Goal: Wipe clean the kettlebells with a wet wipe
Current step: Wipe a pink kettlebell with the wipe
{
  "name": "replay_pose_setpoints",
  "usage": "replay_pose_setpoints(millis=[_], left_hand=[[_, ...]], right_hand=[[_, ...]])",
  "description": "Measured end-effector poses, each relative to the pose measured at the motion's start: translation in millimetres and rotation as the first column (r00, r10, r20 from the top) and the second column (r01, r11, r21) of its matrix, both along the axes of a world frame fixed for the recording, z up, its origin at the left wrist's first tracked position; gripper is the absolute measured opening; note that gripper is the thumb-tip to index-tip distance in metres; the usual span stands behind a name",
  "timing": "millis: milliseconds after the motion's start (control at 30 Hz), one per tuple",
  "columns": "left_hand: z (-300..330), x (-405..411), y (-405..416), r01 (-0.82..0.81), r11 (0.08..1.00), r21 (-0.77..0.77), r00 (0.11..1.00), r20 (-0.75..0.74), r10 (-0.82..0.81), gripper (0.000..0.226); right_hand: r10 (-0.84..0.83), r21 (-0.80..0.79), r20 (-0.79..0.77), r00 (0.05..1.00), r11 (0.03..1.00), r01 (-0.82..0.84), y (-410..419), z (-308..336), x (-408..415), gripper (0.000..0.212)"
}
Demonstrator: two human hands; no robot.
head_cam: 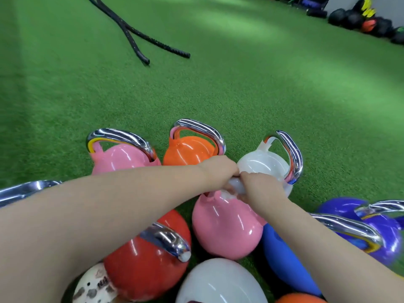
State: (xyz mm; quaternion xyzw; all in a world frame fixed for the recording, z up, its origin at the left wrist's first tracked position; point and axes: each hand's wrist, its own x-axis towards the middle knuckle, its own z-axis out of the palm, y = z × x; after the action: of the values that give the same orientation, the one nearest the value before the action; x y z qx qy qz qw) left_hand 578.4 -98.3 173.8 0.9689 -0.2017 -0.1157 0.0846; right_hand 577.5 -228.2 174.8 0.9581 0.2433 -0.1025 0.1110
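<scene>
— Closest to us, a big white kettlebell [220, 283] is filling the bottom edge, and beside it we are seeing a red kettlebell [144, 267] with a chrome handle, half under our left forearm.

— And the hands?

— We are reaching both over the cluster to the pink kettlebell [225, 230] in the middle. Our left hand [218, 171] and right hand [260, 184] are meeting at its top, knuckles touching, both curled tight around the handle there.

— Where is the wet wipe?

— We are seeing something white bunched between the hands and spilling onto the pink shoulder; it is probably the wet wipe [235, 186], though the blur is making it hard for us to separate it from the white kettlebell at the back [262, 162]. Both hands are looking clenched on it and on the handle under it.

— What else is standing around?

— Behind the hands an orange kettlebell [188, 153] and a second pink kettlebell [118, 157] are standing upright on the green turf [240, 95], just beside each other. To our right a blue kettlebell [284, 265] is touching the middle pink one, and a purple kettlebell [384, 232] is sitting further right. Far off, two black battle ropes [153, 42] are lying on the turf, and dark balls [354, 20] are lining the wall.
</scene>
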Motion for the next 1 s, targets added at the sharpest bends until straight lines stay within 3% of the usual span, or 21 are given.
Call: replay_pose_setpoints(millis=[100, 200, 333, 433, 533, 600, 700, 767, 833, 900, 1000], left_hand=[[-6.0, 8.9, 9.0, 0.019, 0.997, -0.074, 0.997, -0.072, -0.025, 0.031], [-8.5, 18.0, 19.2, 0.013, 0.984, -0.178, 0.981, -0.188, -0.047, 0.030], [-14.2, 25.5, 27.2, -0.014, 0.964, -0.267, 0.949, -0.308, -0.071, 0.032], [-19.0, 25.9, 32.3, -0.031, 0.957, -0.289, 0.944, -0.322, -0.066, 0.031], [-23.6, 22.1, 36.1, -0.025, 0.955, -0.296, 0.970, -0.237, -0.048, 0.028], [-33.2, 15.1, 35.8, -0.038, 0.961, -0.275, 0.989, -0.150, -0.004, 0.029], [-51.9, 1.0, 27.1, -0.104, 0.980, -0.169, 0.991, 0.063, 0.116, 0.031], [-55.3, -4.9, 23.1, -0.167, 0.975, -0.148, 0.978, 0.099, 0.183, 0.026], [-57.2, -5.1, 25.0, -0.181, 0.963, -0.200, 0.981, 0.033, 0.192, 0.021], [-63.2, -3.9, 35.9, -0.218, 0.937, -0.274, 0.973, -0.133, 0.188, 0.022], [-74.0, -2.6, 55.7, -0.266, 0.937, -0.226, 0.912, -0.373, 0.169, 0.044]], right_hand=[[-0.037, 0.002, -0.061, 0.997, 0.999, 0.037, 5.8, -6.5, 6.8, 0.029], [-0.064, -0.037, -0.217, 0.974, 0.998, 0.057, 15.4, -6.4, 20.7, 0.023], [-0.180, -0.123, -0.479, 0.859, 0.983, 0.137, 28.2, 0.1, 37.4, 0.027], [-0.227, -0.223, -0.520, 0.823, 0.967, 0.126, 37.2, 4.5, 43.5, 0.033], [-0.250, -0.300, -0.485, 0.838, 0.948, 0.109, 51.3, 4.1, 41.2, 0.033], [-0.196, -0.223, -0.380, 0.904, 0.968, 0.116, 54.7, -3.2, 32.0, 0.026], [-0.068, -0.009, -0.025, 0.997, 0.998, 0.068, 46.3, -13.9, 7.9, 0.020], [0.032, 0.023, 0.161, 0.986, 0.999, -0.037, 40.8, -22.3, -3.0, 0.020], [0.057, 0.031, 0.207, 0.977, 0.997, -0.065, 38.2, -27.8, -4.4, 0.021], [0.065, 0.000, 0.163, 0.984, 0.998, -0.066, 40.7, -25.4, -1.8, 0.023], [0.126, -0.072, 0.057, 0.990, 0.990, -0.122, 53.6, -18.8, 1.9, 0.025]])
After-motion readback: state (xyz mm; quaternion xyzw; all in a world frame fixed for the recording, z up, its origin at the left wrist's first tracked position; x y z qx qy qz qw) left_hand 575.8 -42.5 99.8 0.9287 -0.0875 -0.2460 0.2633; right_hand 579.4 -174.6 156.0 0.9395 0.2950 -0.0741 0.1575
